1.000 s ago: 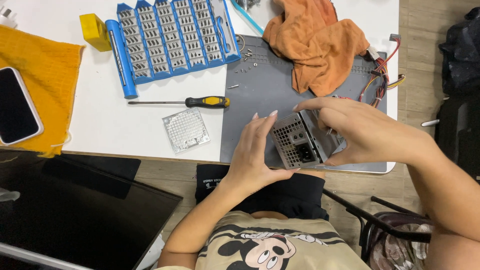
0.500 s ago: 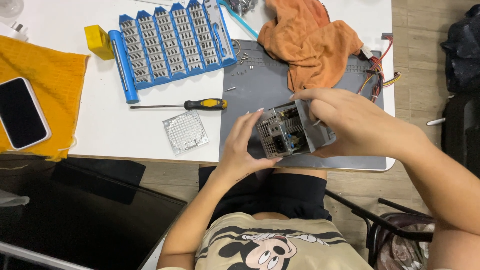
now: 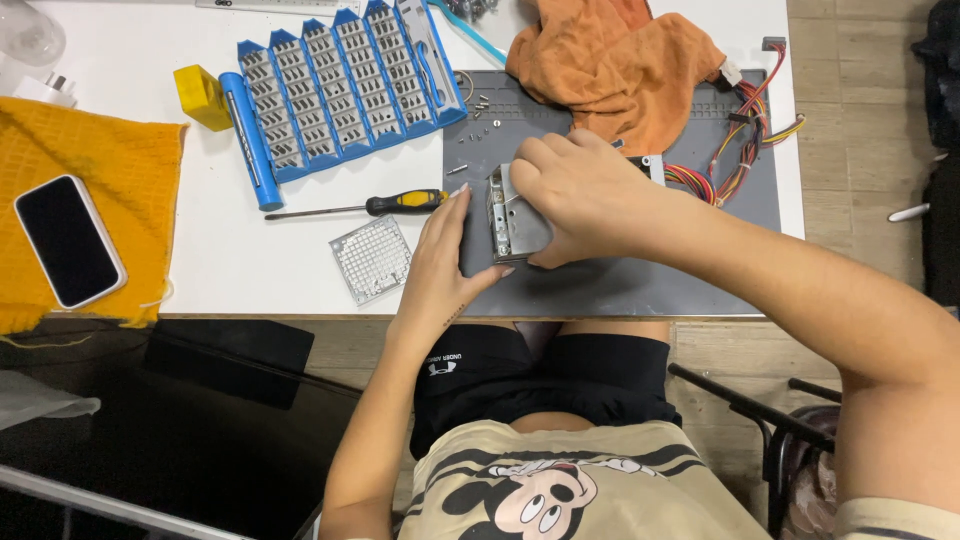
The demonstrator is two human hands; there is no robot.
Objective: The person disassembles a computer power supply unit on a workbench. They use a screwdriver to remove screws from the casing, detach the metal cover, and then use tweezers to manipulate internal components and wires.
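The metal power-supply box [image 3: 515, 215] sits a little right of the frame's middle, resting on the grey work mat [image 3: 620, 285] and held between both hands. It looks like stiff sheet steel — fairly heavy for its bulk, smooth-faced, with thin edges that could bite, so the flat side walls are probably the safest hold. Its perforated end faces the left of the frame, and its long axis seems to run left to right toward the wire bundle [image 3: 735, 150] at the upper right, though the right hand covers most of it. The right hand [image 3: 590, 195] is clamped over the top, fingers wrapped down the far side. The left hand [image 3: 445, 260] braces the near-left face, fingers spread flat against it. Left of the mat lie a square metal grille [image 3: 370, 258] and a yellow-handled screwdriver [image 3: 360, 207]; above, a blue bit tray [image 3: 335, 85] and an orange cloth [image 3: 620, 65].
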